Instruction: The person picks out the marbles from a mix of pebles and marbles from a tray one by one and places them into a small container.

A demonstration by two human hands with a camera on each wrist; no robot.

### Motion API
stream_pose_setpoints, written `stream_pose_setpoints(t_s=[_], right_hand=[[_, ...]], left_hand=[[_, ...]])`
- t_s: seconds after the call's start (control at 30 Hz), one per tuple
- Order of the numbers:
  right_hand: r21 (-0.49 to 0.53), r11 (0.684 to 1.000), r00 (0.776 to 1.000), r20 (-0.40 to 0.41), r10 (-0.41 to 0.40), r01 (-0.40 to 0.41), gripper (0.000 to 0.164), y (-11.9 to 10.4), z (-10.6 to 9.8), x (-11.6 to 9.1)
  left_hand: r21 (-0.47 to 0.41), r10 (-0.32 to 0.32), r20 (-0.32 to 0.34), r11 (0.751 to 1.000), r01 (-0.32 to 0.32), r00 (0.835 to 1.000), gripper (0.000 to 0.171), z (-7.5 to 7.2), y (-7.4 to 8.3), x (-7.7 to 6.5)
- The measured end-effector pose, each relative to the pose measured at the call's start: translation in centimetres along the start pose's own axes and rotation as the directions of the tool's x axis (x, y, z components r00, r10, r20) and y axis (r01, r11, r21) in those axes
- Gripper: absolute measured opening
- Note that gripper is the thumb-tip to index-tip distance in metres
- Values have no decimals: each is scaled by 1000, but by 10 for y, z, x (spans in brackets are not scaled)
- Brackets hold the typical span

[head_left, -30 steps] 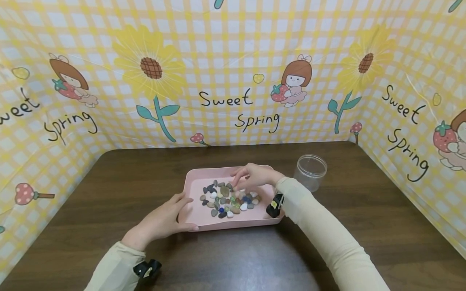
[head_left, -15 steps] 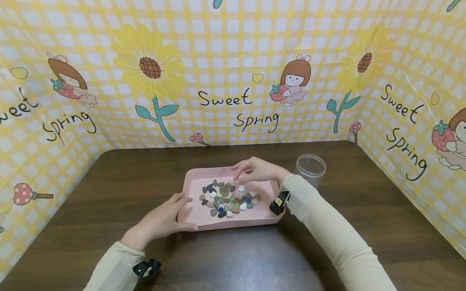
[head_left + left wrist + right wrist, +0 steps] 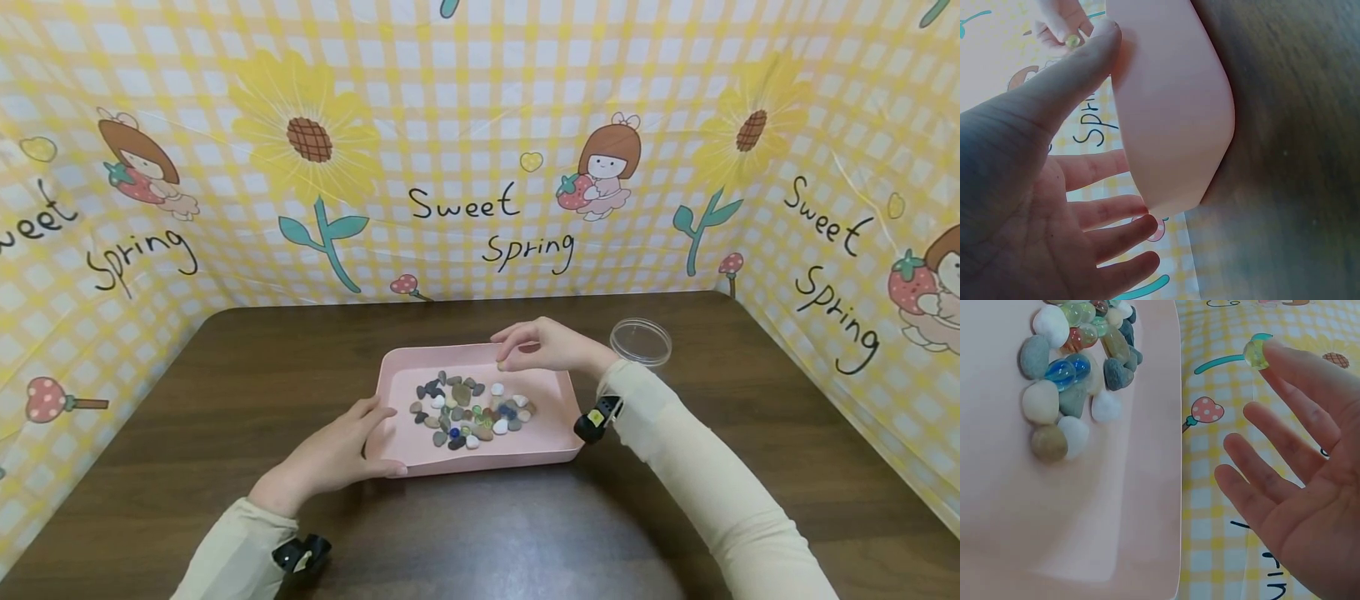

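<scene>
My right hand (image 3: 551, 343) is over the back right rim of a pink tray (image 3: 536, 456). Between thumb and index finger it pinches a clear yellow-green glass marble (image 3: 1255, 354), its other fingers spread apart in the right wrist view. My left hand (image 3: 330, 450) holds the tray's front left corner, the thumb on the front wall and the fingers at the left rim. Inside the tray lie grey, white and brown pebbles (image 3: 461, 394), mixed with green marbles (image 3: 477, 411) and blue marbles (image 3: 1061, 373).
A clear round jar (image 3: 641, 342) stands behind the tray to the right, partly hidden by the right sleeve. The brown wooden table (image 3: 480, 533) is bordered by a yellow checked cloth (image 3: 450, 150) at the back and sides.
My right hand has lifted from among the pebbles and moved right and back, over the rim, with the marble. The left hand and the tray have stayed in place.
</scene>
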State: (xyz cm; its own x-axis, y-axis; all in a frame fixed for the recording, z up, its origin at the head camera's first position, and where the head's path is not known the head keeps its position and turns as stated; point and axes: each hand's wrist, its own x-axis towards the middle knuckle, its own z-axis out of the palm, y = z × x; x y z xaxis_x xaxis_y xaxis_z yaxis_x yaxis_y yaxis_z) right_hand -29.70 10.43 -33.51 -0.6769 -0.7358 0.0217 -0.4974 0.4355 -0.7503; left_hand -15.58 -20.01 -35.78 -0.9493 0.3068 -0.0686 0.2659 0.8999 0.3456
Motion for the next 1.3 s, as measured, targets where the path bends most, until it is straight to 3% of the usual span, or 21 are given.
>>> stream_pose_setpoints(t_s=[0.43, 0.6, 0.8, 1.03, 1.3], right_hand=[[36, 999, 992, -129, -12, 17, 17, 5, -9, -20], [77, 997, 980, -199, 26, -11, 17, 4, -14, -33], [132, 990, 960, -267, 89, -55, 22, 4, -22, -49], [119, 992, 938, -337, 79, -41, 24, 15, -33, -62], [137, 985, 893, -421, 157, -109, 29, 27, -41, -76]], left_hand=[[-11, -5, 5, 1000, 5, 1000, 86, 0, 0, -1], [-5, 8, -7, 1000, -8, 1000, 85, 1, -1, -1], [-1, 17, -13, 1000, -17, 1000, 85, 2, -1, 0], [-5, 12, -10, 1000, -12, 1000, 85, 2, -1, 0], [-2, 10, -11, 1000, -10, 1000, 85, 1, -1, 0]])
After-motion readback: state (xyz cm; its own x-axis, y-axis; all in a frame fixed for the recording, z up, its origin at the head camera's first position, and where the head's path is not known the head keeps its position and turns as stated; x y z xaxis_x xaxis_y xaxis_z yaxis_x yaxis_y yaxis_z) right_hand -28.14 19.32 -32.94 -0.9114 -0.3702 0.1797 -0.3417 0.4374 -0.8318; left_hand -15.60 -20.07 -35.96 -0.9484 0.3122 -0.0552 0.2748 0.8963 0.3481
